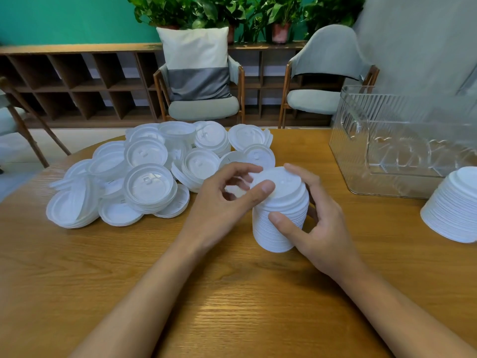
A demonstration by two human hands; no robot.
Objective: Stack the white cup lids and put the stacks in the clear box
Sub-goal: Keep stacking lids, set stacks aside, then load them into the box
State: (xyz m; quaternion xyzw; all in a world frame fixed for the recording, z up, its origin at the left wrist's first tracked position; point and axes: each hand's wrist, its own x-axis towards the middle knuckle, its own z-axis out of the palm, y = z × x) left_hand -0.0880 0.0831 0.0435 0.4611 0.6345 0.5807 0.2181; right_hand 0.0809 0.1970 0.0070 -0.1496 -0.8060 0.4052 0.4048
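A tall stack of white cup lids [280,210] stands on the wooden table [232,293] in the middle. My right hand [313,220] grips the stack, thumb on its front and fingers round its far side. My left hand [227,202] pinches the top lid's rim, thumb on its left edge and fingers curled behind. A heap of loose white lids [144,174] lies at the left. A second stack of lids [454,205] stands at the right edge. The clear box [402,143] sits at the back right, with nothing white inside.
Two grey chairs [204,107] stand behind the table's far edge, one with a cushion [196,63]. A wooden shelf unit [77,83] and potted plants [232,11] line the green wall. Bare wood shows in front of my arms.
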